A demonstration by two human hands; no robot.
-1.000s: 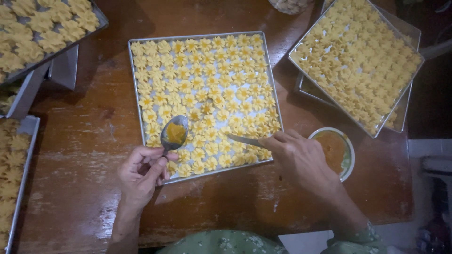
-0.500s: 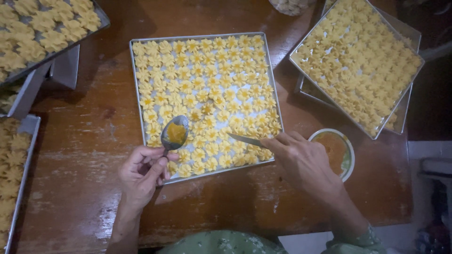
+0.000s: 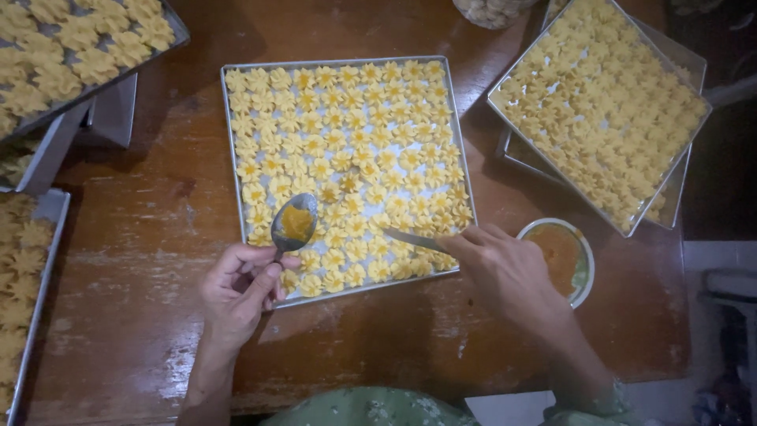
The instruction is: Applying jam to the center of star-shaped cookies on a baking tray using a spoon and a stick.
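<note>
A square metal tray [image 3: 233,181] full of small yellow flower-shaped cookies [image 3: 347,150] lies on the wooden table in front of me. My left hand [image 3: 240,288] holds a metal spoon [image 3: 294,223] with orange filling in its bowl, hovering over the tray's near left corner. My right hand [image 3: 505,272] grips a thin metal tool [image 3: 412,239] whose tip points left onto the cookies in the tray's near rows. A small bowl of orange filling [image 3: 561,256] sits just right of my right hand.
Two stacked trays of the same cookies [image 3: 603,102] stand tilted at the back right. More cookie trays [image 3: 79,47] sit at the back left, and another tray [image 3: 24,276] runs along the left edge. A jar [image 3: 490,11] stands at the far edge.
My right hand and its tool have shifted slightly left and farther over the near cookie rows. The left hand with the spoon has stayed almost still.
</note>
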